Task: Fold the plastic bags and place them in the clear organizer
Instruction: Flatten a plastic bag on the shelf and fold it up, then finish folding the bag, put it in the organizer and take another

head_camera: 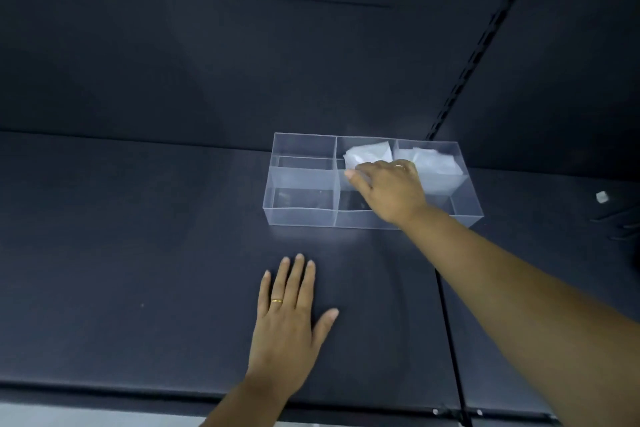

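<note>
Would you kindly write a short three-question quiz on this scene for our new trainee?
1. True or false: the left hand lies flat on the dark shelf.
2. How many compartments of the clear organizer are filled? A) none B) two C) five
3. Fill in: the right hand reaches into the far ____ compartment.
Key: 1 true; 2 B, the middle bag and the right bag; 3 middle.

The left hand (287, 319) wears a gold ring (276, 301), the right hand (391, 187) a second ring (399, 167); both forearms (519, 288) bare.
</note>
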Available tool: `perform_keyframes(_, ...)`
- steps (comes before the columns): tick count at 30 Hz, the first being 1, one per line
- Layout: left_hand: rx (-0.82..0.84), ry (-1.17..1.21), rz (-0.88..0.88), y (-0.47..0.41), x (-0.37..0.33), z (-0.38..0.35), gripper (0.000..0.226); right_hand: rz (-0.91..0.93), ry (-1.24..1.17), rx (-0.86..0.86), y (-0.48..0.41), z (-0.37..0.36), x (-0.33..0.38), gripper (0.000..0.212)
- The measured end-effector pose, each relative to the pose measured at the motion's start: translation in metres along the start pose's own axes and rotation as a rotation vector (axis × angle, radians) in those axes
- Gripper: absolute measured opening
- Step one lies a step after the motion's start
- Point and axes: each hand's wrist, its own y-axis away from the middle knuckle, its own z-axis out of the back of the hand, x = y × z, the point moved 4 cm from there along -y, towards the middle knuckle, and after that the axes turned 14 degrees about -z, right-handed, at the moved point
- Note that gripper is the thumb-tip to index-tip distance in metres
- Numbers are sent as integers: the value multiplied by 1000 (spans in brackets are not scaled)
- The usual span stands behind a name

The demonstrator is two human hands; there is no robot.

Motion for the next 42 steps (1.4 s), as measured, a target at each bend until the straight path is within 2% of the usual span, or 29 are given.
perform_keyframes(5, 57, -25, 18, 3, 2, -7, 73, -90, 36, 92, -6, -5, 1, 67)
perform_keyframes(10, 49, -21, 14, 3, 2, -10, 71, -67, -90, -52, 23, 9, -1, 57)
perform_keyframes(13, 20, -30, 13, 5, -2, -7, 69, 3, -287, -172, 81, 15, 0, 50)
perform_keyframes(17, 108, -54, 8, 11, 0, -8, 69, 102, -520, -225, 204, -3, 12, 33)
perform_keyframes(19, 140, -58, 12, 21, 6, -10, 70, 160, -539, -123, 269, -32, 22, 26)
perform_keyframes(21, 151, -54, 8, 43, 10, -9, 71, 141, -454, 78, 321, -71, 26, 28)
perform_keyframes(22, 151, -58, -6, 57, 12, -9, 71, 74, -375, 221, 340, -93, 24, 37)
perform_keyframes(24, 154, -69, -28, 86, 16, -7, 70, -136, -259, 525, 369, -135, 16, 72)
perform_keyframes(25, 162, -68, -29, 97, 18, -6, 70, -205, -207, 605, 378, -148, 12, 84)
perform_keyframes(26, 171, -61, -26, 104, 20, -6, 70, -221, -153, 633, 382, -158, 11, 89)
perform_keyframes(28, 190, -26, -10, 110, 20, -6, 70, -184, -73, 666, 383, -168, 12, 83)
perform_keyframes(30, 208, 14, 0, 111, 19, -6, 70, -172, -68, 778, 383, -170, 12, 65)
perform_keyframes(33, 233, 40, 9, 113, 18, -5, 70, -171, -51, 756, 378, -161, 3, 36)
perform_keyframes(37, 262, 37, 22, 129, 11, -7, 72, -180, -173, 782, 374, -143, -5, 25)
perform_keyframes(39, 284, 72, 51, 134, 7, -4, 73, -151, -214, 708, 371, -126, -6, 19)
perform_keyframes(42, 349, 234, 129, 137, -7, 11, 74, -185, -450, 661, 369, -99, -8, 16)
